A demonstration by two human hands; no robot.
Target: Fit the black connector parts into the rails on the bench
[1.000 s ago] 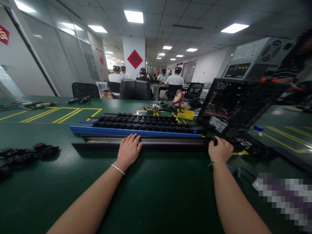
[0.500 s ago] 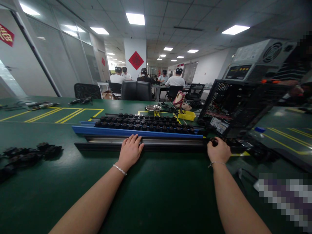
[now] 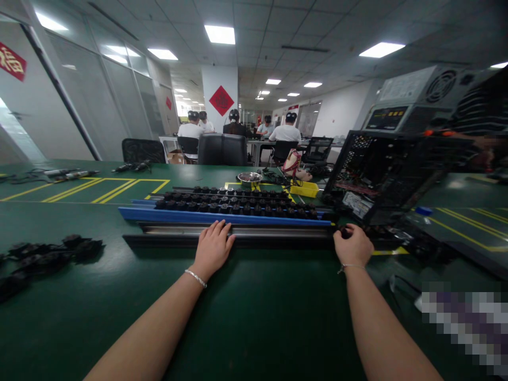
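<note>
A long black channel rail [image 3: 278, 241] with a shiny inner groove lies crosswise on the green table in front of me. My left hand [image 3: 214, 246] rests over its middle, fingers stretched out across the top. At the rail's right end, my right hand [image 3: 355, 246] is curled, thumb and fingers closed around a small dark round part [image 3: 346, 229] whose exact kind I cannot make out. Just behind lies a blue rail [image 3: 166, 214], and beyond it stand rows of small black wheel-like parts [image 3: 214, 199].
An open computer case [image 3: 381, 169] carrying power supply units [image 3: 420, 84] stands on the right. Loose black parts [image 3: 51, 256] lie at the left. A metal bowl [image 3: 249, 178] and yellow tray [image 3: 304, 189] sit behind the rows. People [image 3: 286, 131] sit at far tables.
My right hand has shifted slightly left along the rail's end. The left hand keeps its place on the rail.
</note>
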